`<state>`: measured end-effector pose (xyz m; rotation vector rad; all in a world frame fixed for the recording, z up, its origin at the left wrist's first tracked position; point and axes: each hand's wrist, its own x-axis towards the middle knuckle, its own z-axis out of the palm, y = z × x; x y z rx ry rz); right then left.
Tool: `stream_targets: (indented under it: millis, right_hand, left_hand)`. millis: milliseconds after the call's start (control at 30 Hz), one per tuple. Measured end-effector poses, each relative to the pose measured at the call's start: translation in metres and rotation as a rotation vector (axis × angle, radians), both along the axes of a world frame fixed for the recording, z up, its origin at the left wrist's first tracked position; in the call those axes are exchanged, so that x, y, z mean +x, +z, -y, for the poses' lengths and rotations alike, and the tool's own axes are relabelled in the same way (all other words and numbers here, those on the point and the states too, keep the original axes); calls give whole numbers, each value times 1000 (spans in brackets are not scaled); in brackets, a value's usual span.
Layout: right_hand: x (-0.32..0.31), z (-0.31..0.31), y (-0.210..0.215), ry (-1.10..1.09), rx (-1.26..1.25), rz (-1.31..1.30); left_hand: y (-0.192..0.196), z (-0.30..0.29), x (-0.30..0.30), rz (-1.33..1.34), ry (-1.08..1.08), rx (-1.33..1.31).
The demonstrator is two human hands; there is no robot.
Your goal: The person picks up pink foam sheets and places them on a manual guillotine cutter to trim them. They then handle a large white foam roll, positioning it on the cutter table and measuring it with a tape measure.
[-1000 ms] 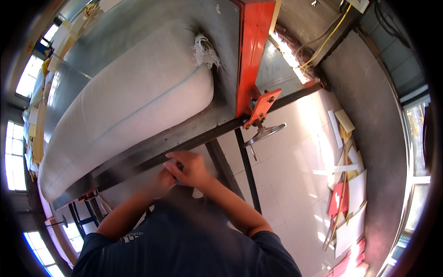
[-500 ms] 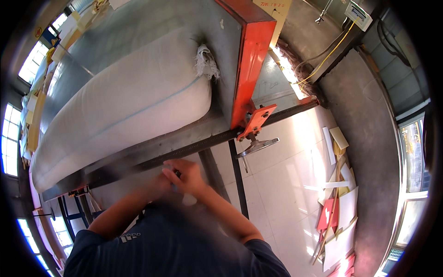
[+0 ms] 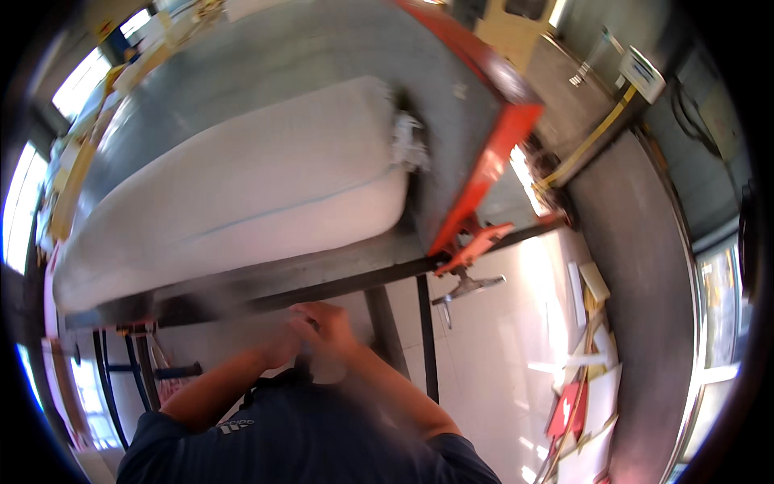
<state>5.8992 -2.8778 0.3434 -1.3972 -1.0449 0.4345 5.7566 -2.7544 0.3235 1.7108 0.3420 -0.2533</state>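
Observation:
Close in front of my dark shirt, my two hands meet at the table's near edge. My right hand [image 3: 329,329] is closed, its fingers curled over toward the left one, and a small dark bit shows between them. My left hand [image 3: 282,345] is pressed against it, blurred, with its fingers bent in; whatever the two hold is too small and smeared to name. Just beyond them, a long stuffed white sack [image 3: 242,185] with a pale blue line along its side lies on the grey metal table [image 3: 266,73]. Its bunched, frayed end [image 3: 409,141] faces right.
An orange metal frame [image 3: 492,161] rises at the table's right, with a handwheel [image 3: 470,288] hanging below its corner. White and red board offcuts [image 3: 592,395] lean along the right. A box with a display [image 3: 642,74] stands at the upper right. Dark table legs [image 3: 429,347] reach the pale floor.
My view has shifted, so the sack, orange frame and handwheel sit farther right. Both hands stay together, appearing slightly lower in the picture.

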Motion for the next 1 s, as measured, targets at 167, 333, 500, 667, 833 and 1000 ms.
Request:
stream_targets:
  millis: [167, 333, 500, 667, 833, 1000]
  right_hand:
    - [-70, -65, 5, 211, 125, 69]
    - [-172, -131, 18, 436, 53, 125]
    - [-323, -208, -19, 706, -119, 148]
    - [-458, -246, -29, 1016, -367, 269]
    - [-549, -305, -38, 1237, -441, 341]
    - [-611, -408, -71, 1258, -483, 421]
  left_hand:
    - [-1, -36, -84, -37, 244, -349]
    - [14, -51, -218, 28, 617, -527]
    - [-21, -68, -415, -42, 1124, -424]
    - [-39, -62, -583, -240, 1813, -469]
    - [-125, -76, -715, -41, 2339, -320]
    - [-136, -119, -802, -236, 2445, -237]
